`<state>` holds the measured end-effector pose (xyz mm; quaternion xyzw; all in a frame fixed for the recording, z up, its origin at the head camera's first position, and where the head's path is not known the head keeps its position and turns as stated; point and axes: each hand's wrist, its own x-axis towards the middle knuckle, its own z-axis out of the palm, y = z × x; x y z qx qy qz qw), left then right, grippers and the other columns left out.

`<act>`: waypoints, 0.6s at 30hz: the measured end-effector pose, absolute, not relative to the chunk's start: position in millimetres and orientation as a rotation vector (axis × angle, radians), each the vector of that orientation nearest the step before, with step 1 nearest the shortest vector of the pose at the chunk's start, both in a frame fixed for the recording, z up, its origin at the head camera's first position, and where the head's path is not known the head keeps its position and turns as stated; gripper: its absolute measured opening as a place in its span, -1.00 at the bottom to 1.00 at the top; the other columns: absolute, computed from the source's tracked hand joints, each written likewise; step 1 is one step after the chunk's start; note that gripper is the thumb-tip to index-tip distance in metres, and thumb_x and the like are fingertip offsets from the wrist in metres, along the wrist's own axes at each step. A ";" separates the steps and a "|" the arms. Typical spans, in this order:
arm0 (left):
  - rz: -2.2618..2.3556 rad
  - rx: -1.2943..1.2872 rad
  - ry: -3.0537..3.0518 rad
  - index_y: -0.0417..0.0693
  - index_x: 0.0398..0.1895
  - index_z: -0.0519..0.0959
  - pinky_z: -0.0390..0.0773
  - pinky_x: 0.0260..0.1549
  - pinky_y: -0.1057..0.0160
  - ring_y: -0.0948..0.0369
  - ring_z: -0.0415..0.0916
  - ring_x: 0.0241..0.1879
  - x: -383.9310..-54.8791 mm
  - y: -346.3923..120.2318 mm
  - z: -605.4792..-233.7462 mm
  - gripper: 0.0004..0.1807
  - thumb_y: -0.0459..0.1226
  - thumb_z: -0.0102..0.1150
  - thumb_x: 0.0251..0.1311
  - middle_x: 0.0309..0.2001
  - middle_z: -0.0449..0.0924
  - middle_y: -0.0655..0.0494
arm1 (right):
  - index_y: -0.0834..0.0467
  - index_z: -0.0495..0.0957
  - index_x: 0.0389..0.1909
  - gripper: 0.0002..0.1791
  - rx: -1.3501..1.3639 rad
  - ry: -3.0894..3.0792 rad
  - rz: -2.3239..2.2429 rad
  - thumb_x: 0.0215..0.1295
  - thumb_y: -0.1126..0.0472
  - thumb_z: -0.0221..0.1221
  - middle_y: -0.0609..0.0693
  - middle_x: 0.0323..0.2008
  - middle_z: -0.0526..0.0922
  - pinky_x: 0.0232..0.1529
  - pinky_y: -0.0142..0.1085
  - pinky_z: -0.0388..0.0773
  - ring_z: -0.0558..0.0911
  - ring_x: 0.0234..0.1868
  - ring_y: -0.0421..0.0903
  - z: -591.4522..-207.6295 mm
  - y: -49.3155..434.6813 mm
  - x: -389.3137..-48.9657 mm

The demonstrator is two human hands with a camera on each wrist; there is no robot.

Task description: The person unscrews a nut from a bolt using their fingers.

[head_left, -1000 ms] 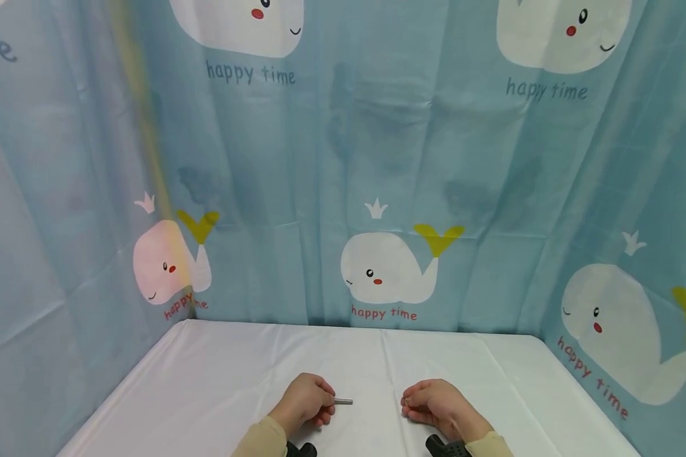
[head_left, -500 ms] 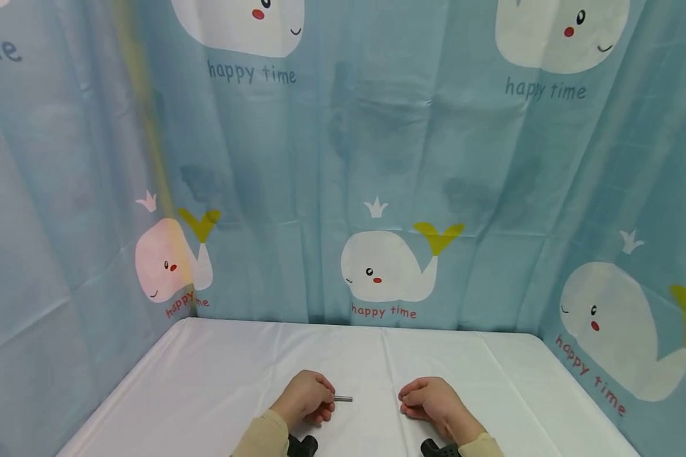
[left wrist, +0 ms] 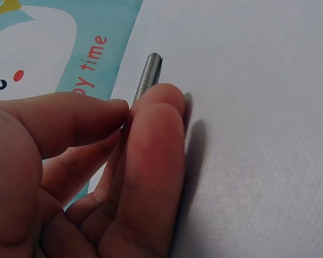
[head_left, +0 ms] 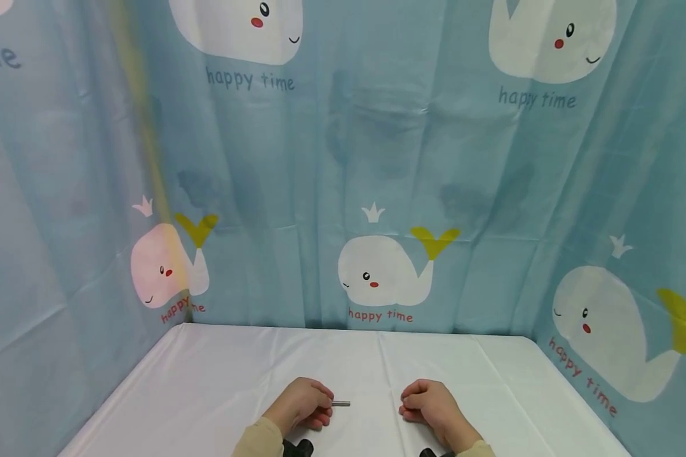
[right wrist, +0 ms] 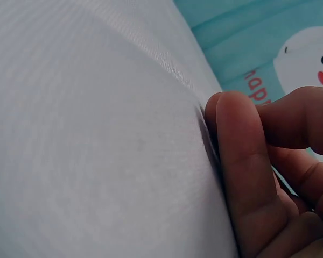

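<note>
My left hand pinches a threaded metal rod between thumb and fingertips, low over the white table. The rod's free end points right, toward the other hand, and in the left wrist view its ridged thread shows; the rest is hidden in the grip. My right hand stands opposite, a short gap from the rod's tip, with thumb and fingertips pinched together. A tiny metal piece showed at these fingertips earlier; now the fingers cover it in the right wrist view, where the pinching thumb and fingers show.
A white cloth with creases covers the table. Behind and on both sides hangs a blue curtain printed with whales and lettering. Black wrist straps sit at the sleeves.
Both hands keep their pinch and barely move. The right hand has turned slightly, so the small metal piece at its fingertips is harder to see. The head view has shifted a little.
</note>
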<state>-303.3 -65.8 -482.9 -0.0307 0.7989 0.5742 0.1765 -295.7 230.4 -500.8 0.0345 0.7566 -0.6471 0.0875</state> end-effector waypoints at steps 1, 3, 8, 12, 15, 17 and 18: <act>1.635 -0.082 2.257 -0.25 -0.26 0.61 0.61 -0.60 0.36 0.26 0.58 -0.61 -303.6 -67.3 -483.7 -0.94 -0.47 0.17 0.24 -0.48 0.65 -0.04 | 0.37 0.57 -0.24 -0.91 0.090 2.255 -1.927 0.23 0.48 0.19 0.13 -0.42 0.66 -0.34 -0.21 0.69 0.68 -0.40 -0.05 -502.2 229.7 -296.7; 1.648 -0.081 2.245 -0.24 -0.27 0.61 0.63 -0.58 0.34 0.26 0.58 -0.61 -304.3 -70.1 -484.9 -0.94 -0.46 0.18 0.23 -0.48 0.65 -0.04 | 0.37 0.57 -0.25 -0.91 0.072 2.246 -1.936 0.23 0.48 0.18 0.14 -0.42 0.66 -0.35 -0.21 0.69 0.68 -0.40 -0.05 -504.3 227.9 -298.4; 1.644 -0.097 2.239 -0.24 -0.27 0.61 0.64 -0.55 0.35 0.26 0.60 -0.59 -309.2 -74.4 -486.7 -0.95 -0.43 0.18 0.27 -0.47 0.64 -0.04 | 0.36 0.56 -0.27 -0.91 0.054 2.225 -1.953 0.20 0.48 0.18 0.14 -0.44 0.66 -0.39 -0.22 0.68 0.67 -0.43 -0.06 -505.1 224.3 -302.7; 1.652 -0.068 2.210 -0.27 -0.18 0.59 0.65 -0.51 0.34 0.24 0.61 -0.56 -307.8 -75.7 -486.4 -0.88 -0.39 0.14 0.31 -0.43 0.65 -0.06 | 0.36 0.56 -0.26 -0.92 0.083 2.198 -1.972 0.22 0.45 0.18 0.16 -0.42 0.65 -0.40 -0.22 0.69 0.68 -0.44 -0.05 -505.4 226.1 -302.8; 1.661 0.005 2.129 -0.34 0.02 0.53 0.66 -0.45 0.31 0.19 0.62 -0.48 -302.0 -82.4 -480.5 -0.73 -0.33 0.10 0.36 -0.35 0.64 -0.11 | 0.34 0.56 -0.25 -0.91 0.132 2.173 -1.977 0.30 0.37 0.17 0.15 -0.35 0.64 -0.39 -0.22 0.68 0.67 -0.43 -0.05 -503.4 229.4 -302.0; 1.634 0.062 2.105 -0.37 0.13 0.46 0.66 -0.43 0.27 0.14 0.62 -0.45 -296.7 -88.5 -473.9 -0.64 -0.29 0.08 0.39 -0.30 0.63 -0.15 | 0.33 0.56 -0.24 -0.87 0.188 2.197 -1.954 0.33 0.32 0.16 0.15 -0.33 0.62 -0.41 -0.24 0.67 0.66 -0.45 -0.06 -499.1 233.6 -300.0; 1.607 0.092 2.131 -0.38 0.15 0.44 0.66 -0.43 0.24 0.12 0.61 -0.43 -294.3 -91.4 -470.5 -0.61 -0.27 0.08 0.39 -0.30 0.62 -0.15 | 0.33 0.56 -0.23 -0.86 0.219 2.238 -1.928 0.34 0.30 0.15 0.14 -0.32 0.61 -0.43 -0.24 0.66 0.65 -0.47 -0.06 -495.5 235.8 -298.6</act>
